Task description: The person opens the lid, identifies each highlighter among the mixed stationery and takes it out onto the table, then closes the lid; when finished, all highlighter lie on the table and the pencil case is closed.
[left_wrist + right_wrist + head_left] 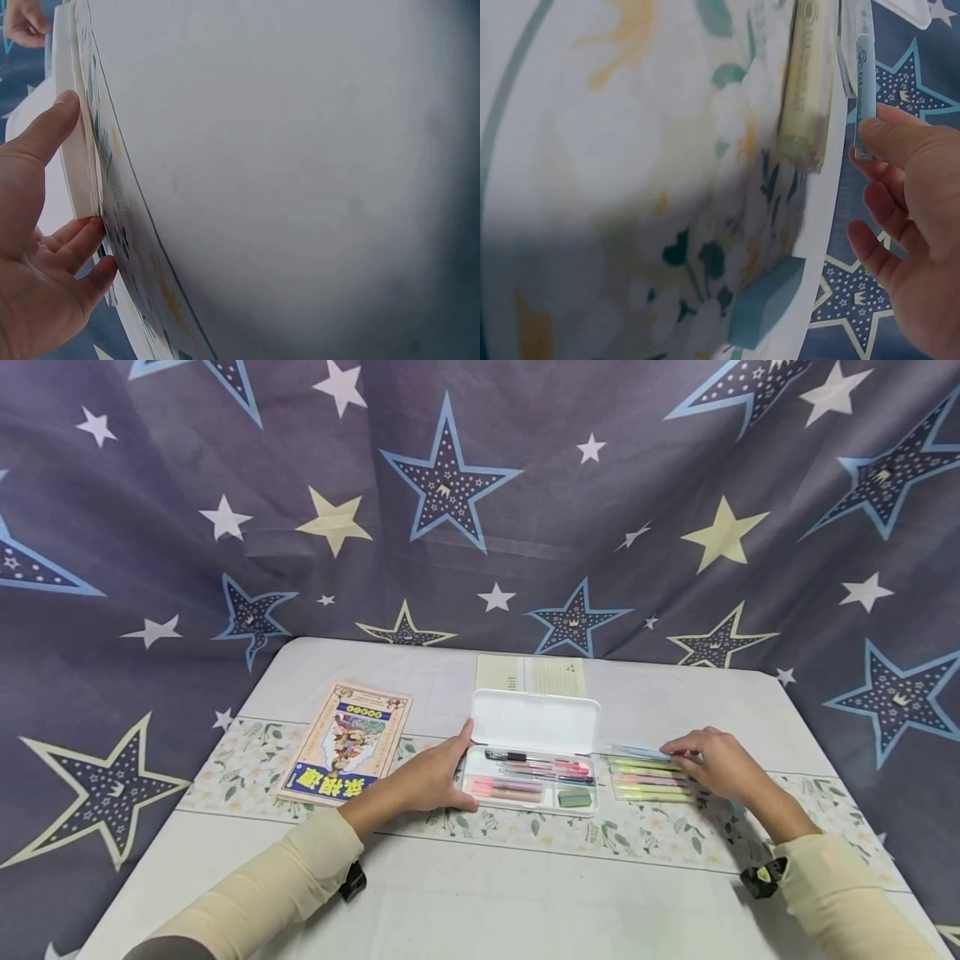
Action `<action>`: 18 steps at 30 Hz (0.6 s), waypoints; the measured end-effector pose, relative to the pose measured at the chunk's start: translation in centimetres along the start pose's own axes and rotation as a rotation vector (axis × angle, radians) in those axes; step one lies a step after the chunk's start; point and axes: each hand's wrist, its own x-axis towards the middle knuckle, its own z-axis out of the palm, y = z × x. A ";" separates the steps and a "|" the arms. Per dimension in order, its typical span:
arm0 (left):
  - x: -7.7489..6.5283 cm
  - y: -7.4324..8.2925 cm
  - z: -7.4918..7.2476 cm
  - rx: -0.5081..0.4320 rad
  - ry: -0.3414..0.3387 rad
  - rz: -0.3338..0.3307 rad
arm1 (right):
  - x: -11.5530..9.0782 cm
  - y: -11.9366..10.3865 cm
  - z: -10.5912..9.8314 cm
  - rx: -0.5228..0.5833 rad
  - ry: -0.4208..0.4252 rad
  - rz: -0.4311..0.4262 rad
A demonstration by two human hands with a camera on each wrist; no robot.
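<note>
An open white pencil case (536, 722) stands mid-table with its lid raised. My left hand (431, 777) grips its left end; the left wrist view shows the thumb on the front wall of the case (73, 180) and the fingertips at the end. Inside lie a black-capped pen (506, 756), several other pens, pink and brown sticks (506, 788) and a green eraser (574, 797). Between thumb and fingers, my right hand (716, 764) pinches one end of a light blue highlighter (865, 82). Beneath it, a row of yellow and pink highlighters (652, 779) lies in a clear sleeve.
At the left lies a comic-style book (352, 739). Behind the case is a pale notebook (558, 675). A blue block (765, 304) sits on the floral table strip near my right hand. A star-patterned curtain (525, 568) hangs behind the table.
</note>
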 end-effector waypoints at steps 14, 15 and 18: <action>0.0 -0.2 0.1 0.003 0.002 0.006 | 0.3 0.8 0.5 0.019 -0.080 0.025; 0.1 -0.2 0.1 0.002 0.003 0.007 | 0.4 0.9 0.6 0.019 -0.082 0.025; 0.1 -0.2 0.1 0.002 0.002 0.004 | 0.5 1.0 0.7 0.026 -0.088 0.028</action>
